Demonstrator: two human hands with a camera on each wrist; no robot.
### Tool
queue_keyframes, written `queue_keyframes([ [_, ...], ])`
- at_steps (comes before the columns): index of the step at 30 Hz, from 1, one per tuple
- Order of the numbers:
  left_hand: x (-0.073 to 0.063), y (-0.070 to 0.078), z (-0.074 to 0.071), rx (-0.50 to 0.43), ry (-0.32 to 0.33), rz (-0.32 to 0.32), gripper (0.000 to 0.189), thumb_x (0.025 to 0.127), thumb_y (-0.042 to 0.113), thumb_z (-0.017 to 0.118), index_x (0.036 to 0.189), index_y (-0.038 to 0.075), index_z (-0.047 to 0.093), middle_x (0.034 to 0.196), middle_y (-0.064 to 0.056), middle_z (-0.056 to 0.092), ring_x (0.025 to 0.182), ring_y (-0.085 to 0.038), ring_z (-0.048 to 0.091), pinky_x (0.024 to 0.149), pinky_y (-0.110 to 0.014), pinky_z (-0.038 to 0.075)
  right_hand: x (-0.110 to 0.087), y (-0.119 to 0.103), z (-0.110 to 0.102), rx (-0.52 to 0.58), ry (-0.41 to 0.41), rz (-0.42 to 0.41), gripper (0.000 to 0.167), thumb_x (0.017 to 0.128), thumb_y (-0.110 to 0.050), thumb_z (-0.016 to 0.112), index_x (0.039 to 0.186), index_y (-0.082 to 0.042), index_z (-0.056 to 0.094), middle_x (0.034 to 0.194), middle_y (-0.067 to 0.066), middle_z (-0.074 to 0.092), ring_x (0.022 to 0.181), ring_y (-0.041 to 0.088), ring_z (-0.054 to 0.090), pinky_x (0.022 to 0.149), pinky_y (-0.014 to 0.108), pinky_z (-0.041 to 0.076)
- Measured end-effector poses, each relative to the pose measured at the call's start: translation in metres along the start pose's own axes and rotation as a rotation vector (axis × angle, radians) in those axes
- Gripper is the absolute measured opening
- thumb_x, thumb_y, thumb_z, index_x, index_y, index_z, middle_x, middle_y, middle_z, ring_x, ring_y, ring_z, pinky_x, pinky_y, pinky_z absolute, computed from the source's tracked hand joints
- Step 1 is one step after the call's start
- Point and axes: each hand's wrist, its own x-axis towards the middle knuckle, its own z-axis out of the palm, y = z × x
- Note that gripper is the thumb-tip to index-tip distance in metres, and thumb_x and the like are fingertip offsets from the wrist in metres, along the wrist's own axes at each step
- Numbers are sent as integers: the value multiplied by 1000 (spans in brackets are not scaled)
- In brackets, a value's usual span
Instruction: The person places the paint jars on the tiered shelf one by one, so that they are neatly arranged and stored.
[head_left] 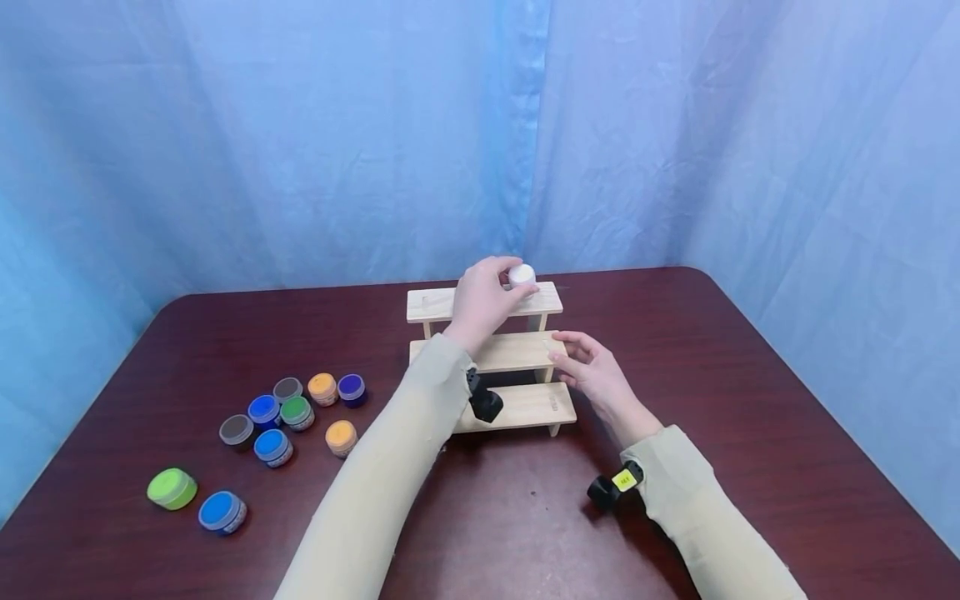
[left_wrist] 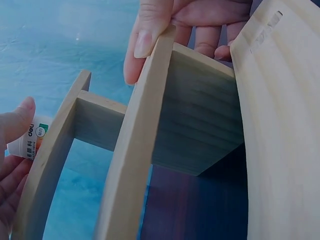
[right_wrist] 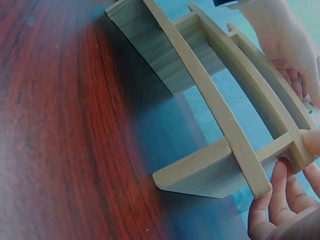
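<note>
At one o'clock on the wooden rack [head_left: 517, 353] in the head view, the left hand [head_left: 486, 296] is pinching a white jar [head_left: 522, 274] by the top shelf [head_left: 542, 302]. Coloured jars [head_left: 297, 410] are standing at eight o'clock on the table [head_left: 712, 358]. In the left-wrist view, the jar is showing at nine o'clock; whether it is touching the shelf, I cannot tell. In the right-wrist view, at four o'clock, the right hand [right_wrist: 290, 200] is clasping the rack's end. The person is apparently placing the jar; next probably calls for steadying the rack and loosening the left fingers.
</note>
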Motion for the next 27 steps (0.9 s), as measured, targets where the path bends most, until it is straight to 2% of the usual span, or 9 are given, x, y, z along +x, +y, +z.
queue_keyframes([
  [7, 3, 1, 4, 15, -26, -24, 43, 81, 32, 75, 118, 12, 66, 109, -4, 68, 88, -16, 60, 75, -28, 49, 0, 3, 0, 13, 5, -12, 44, 93, -11, 60, 132, 3, 46, 93, -5, 58, 77, 3, 52, 65, 19, 48],
  [14, 3, 0, 7, 27, -29, -31, 45, 81, 35, 74, 119, 11, 66, 108, -4, 68, 89, -16, 61, 76, -29, 50, 0, 4, 0, 24, 8, -12, 47, 91, -13, 62, 132, 3, 46, 91, -6, 57, 76, 3, 51, 63, 18, 47],
  [27, 3, 0, 8, 40, -28, -35, 45, 81, 36, 74, 118, 12, 66, 103, -2, 68, 85, -15, 59, 72, -28, 48, 1, 4, 1, 19, 14, -3, 42, 93, -7, 58, 132, 3, 45, 91, -9, 59, 77, 3, 52, 64, 17, 47],
])
